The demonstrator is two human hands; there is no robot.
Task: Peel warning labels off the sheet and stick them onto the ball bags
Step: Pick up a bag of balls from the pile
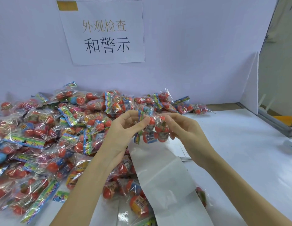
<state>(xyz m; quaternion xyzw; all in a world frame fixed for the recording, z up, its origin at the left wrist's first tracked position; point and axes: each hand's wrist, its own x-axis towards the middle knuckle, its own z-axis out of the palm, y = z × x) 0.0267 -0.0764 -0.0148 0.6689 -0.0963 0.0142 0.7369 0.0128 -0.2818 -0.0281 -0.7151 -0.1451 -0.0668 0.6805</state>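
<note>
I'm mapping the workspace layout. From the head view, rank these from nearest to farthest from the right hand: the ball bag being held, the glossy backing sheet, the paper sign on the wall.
1. The held ball bag, touching the right hand, between both hands.
2. The glossy backing sheet, just below the hands on the table.
3. The paper sign, high on the back wall, upper left.

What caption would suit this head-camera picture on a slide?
Both hands, left and right, hold one ball bag above a glossy sheet, beside a heap of bags.
</note>
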